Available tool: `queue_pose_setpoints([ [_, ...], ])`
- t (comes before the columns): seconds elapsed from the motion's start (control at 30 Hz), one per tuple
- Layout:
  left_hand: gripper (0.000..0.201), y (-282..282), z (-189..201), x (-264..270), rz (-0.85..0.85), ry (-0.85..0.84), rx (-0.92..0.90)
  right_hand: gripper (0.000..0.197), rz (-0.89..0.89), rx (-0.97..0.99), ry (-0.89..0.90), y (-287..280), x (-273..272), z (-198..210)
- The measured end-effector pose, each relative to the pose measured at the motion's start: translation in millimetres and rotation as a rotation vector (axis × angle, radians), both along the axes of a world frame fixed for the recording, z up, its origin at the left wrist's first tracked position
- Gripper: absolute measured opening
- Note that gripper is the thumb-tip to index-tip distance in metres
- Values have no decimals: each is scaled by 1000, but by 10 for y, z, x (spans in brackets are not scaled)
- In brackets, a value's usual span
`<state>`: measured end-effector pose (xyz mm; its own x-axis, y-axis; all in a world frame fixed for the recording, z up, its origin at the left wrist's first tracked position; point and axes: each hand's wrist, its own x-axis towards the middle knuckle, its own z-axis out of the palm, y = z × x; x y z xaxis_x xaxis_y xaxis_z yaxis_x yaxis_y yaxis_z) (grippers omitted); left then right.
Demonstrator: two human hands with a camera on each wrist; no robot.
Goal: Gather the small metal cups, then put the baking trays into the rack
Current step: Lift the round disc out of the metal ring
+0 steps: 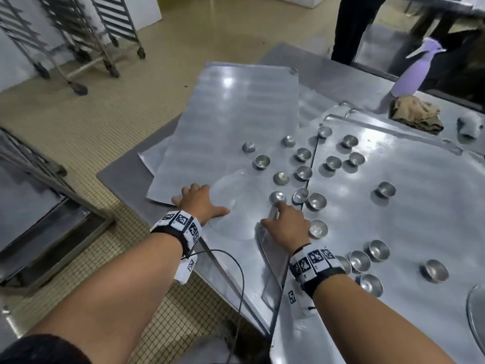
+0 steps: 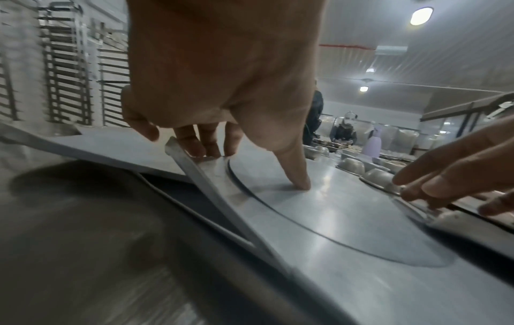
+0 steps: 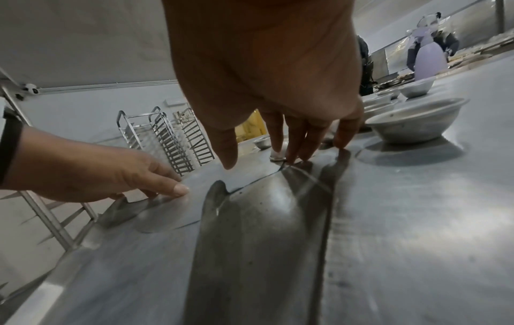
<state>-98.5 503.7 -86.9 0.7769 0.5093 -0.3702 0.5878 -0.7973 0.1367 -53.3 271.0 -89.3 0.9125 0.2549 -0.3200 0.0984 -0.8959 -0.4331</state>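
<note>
A: Where are the hands?

B: Both are low over the near corner of the left tray (image 1: 236,106). The left hand (image 1: 198,202) lies spread on it, thumb flat on the metal, fingers reaching over its near edge; the left wrist view shows those fingers (image 2: 194,143) bent at that edge. It grips nothing that I can make out.

A: And the right hand?

B: The right hand (image 1: 287,224) sits just right of the left one, fingers extended and loose, tips down on the seam where the left tray meets the right tray (image 1: 409,211). Its forefinger reaches a cup (image 1: 277,197); whether it touches, I cannot tell. It holds nothing.

A: The cups?

B: Scattered upright across both trays. One group stands on the right part of the left tray, beyond the right hand; another cup (image 1: 318,228) stands just right of that hand on the right tray, with more spread farther right and nearer the camera.

A: The rack?

B: Three wheeled racks (image 1: 78,35) stand on the floor, well beyond the left tray's far left side.

A: Anything else?

B: Past the right tray's far edge are a purple spray bottle (image 1: 414,72) and a brown rag (image 1: 416,115) near it. A person in dark clothes (image 1: 357,27) stands beyond the table (image 1: 328,72).
</note>
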Motion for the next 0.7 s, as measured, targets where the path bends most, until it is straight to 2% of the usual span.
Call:
queue_pose_setpoints([
  [0.17, 58, 144, -12, 59, 87, -96, -134, 50, -17, 1, -9, 11, 58, -34],
  [0.27, 54, 320, -53, 135, 126, -122, -298, 44, -42, 1, -24, 60, 87, -17],
  [0.37, 52, 507, -74, 246, 142, -224, -553, 39, -115, 28, -15, 182, 176, -46],
  [0.47, 47, 666, -16, 376, 109, -318, -753, 34, -191, 73, 17, 343, 276, -41],
  [0.57, 37, 878, -1, 505, 25, -328, -889, 26, -273, 77, 19, 555, 309, -3],
  [0.7, 26, 1103, 43, 656, -81, -323, -1026, 39, -514, 164, 2, 800, 309, -54],
])
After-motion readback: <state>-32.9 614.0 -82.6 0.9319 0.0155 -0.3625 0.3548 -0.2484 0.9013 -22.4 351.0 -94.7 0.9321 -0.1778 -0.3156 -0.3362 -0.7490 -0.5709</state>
